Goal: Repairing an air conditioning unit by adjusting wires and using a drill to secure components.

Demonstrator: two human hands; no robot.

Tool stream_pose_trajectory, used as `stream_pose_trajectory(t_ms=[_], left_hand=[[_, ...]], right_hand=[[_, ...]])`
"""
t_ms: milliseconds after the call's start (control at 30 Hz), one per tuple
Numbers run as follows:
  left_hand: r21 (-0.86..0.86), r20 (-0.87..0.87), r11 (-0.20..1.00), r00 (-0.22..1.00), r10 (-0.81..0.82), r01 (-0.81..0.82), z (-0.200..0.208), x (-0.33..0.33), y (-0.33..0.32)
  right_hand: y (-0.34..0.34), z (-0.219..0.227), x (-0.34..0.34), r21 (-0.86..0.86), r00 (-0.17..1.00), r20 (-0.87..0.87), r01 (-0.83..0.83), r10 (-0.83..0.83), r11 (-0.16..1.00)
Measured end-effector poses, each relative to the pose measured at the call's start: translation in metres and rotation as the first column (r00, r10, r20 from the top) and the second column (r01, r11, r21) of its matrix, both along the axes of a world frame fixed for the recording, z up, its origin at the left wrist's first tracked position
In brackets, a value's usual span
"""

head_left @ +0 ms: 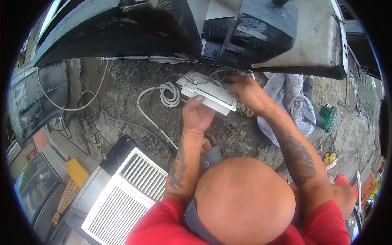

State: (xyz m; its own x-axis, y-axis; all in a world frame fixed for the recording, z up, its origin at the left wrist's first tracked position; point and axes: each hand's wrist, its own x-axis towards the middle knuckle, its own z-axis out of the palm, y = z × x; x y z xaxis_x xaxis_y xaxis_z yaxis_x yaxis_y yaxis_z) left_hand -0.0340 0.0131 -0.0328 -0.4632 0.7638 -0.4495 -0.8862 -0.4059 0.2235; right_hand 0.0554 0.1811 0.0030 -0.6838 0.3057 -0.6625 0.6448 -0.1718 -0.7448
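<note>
A shallow white rectangular plastic housing [212,92] with wires on its top sits tilted over the ground in the middle. My left hand [197,115] grips its near edge, the thumb lying on top and the fingers underneath. My right hand [247,93] is at the housing's right end, with fingers bent toward the thin wires [219,73] at its far side. What those fingers hold is too small to make out. A white power cord [168,96] lies coiled just left of the housing.
A dark-edged appliance casing [118,34] overhangs the far side. To the right lie a grey towel [288,102] and a green-and-black cordless drill [326,116]. At the lower left stand a white louvred grille [128,196] and a stick broom [68,200]. Dark cable [130,122] crosses the rough ground.
</note>
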Motion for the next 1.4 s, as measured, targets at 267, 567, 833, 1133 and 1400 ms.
stream_pose_trajectory(t_ms=[267,567,833,1133,1400], left_hand=[[-0.261,-0.17,0.965,0.984,-0.055,0.009,0.002,0.001,0.012],[-0.336,-0.262,0.928,0.962,0.074,-0.162,-0.002,-0.003,0.042],[-0.347,-0.266,0.925,0.962,0.061,-0.155,-0.004,0.006,0.056],[-0.365,-0.294,0.901,0.948,0.125,-0.232,0.005,0.015,0.07],[-0.419,-0.304,0.893,0.952,0.033,-0.165,0.0,0.012,0.071]], right_hand=[[-0.003,-0.005,-0.011,-0.628,0.861,-0.039,0.373,-0.507,0.682],[0.002,-0.003,0.001,-0.523,0.878,-0.044,0.387,-0.477,0.759],[0.004,-0.001,0.022,-0.334,0.889,-0.141,0.371,-0.435,0.866],[-0.015,0.014,0.031,0.374,0.891,-0.224,0.453,-0.395,0.809],[-0.016,0.019,0.028,0.348,0.891,-0.202,0.454,-0.408,0.82]])
